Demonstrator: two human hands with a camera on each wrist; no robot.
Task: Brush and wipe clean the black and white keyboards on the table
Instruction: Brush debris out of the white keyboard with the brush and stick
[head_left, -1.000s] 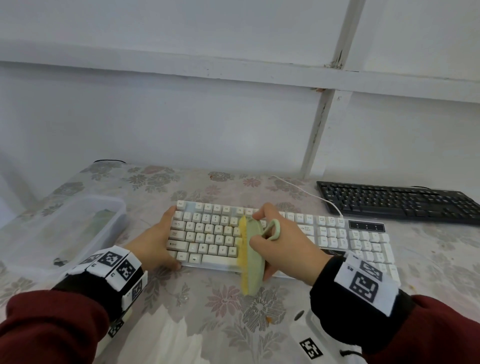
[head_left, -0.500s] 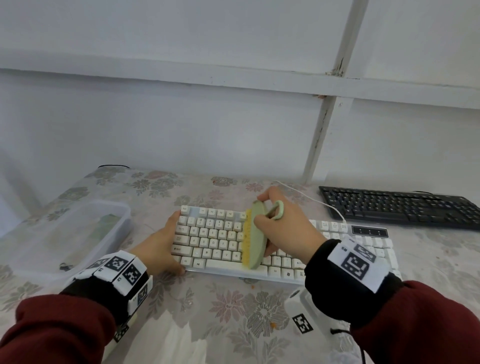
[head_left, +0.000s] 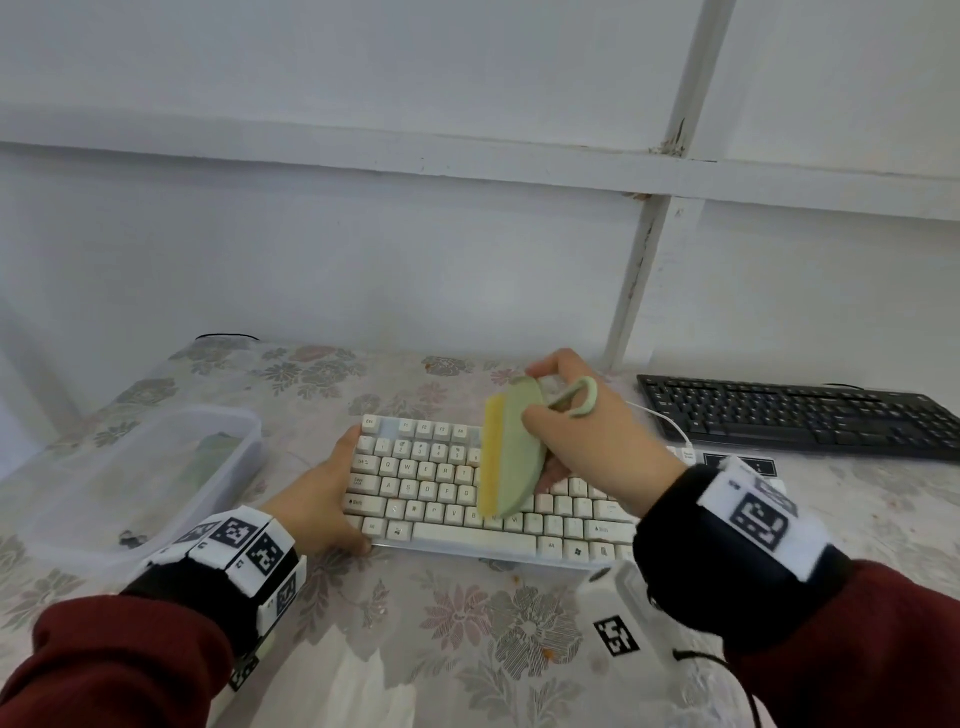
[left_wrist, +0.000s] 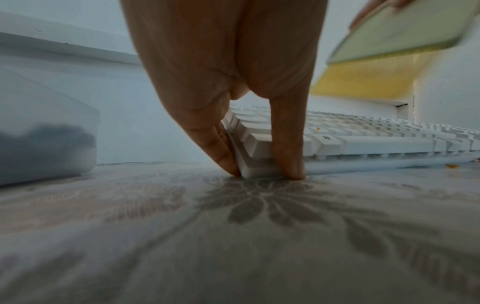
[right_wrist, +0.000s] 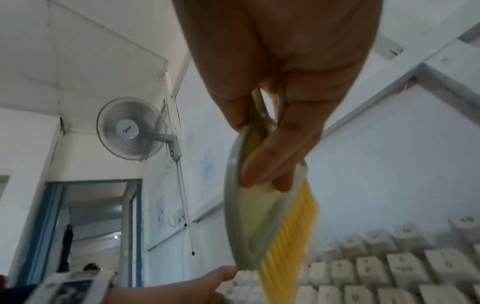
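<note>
The white keyboard (head_left: 436, 483) lies in the middle of the floral table. My left hand (head_left: 332, 493) pinches its near left corner (left_wrist: 257, 162), with a finger at the end and the thumb at the front edge. My right hand (head_left: 582, 431) grips a pale green brush (head_left: 511, 452) with yellow bristles (right_wrist: 288, 246), lifted above the keys and tilted. The black keyboard (head_left: 800, 421) lies at the far right, untouched.
A clear plastic tub (head_left: 140, 478) stands left of the white keyboard. A white cable (head_left: 665, 421) runs between the two keyboards. The white wall rises just behind the table. Small orange crumbs (left_wrist: 270, 165) lie by the keyboard's front edge.
My right hand has swept the brush from the keyboard's front edge toward its far rows and lifted it off the keys. The left hand has kept its hold.
</note>
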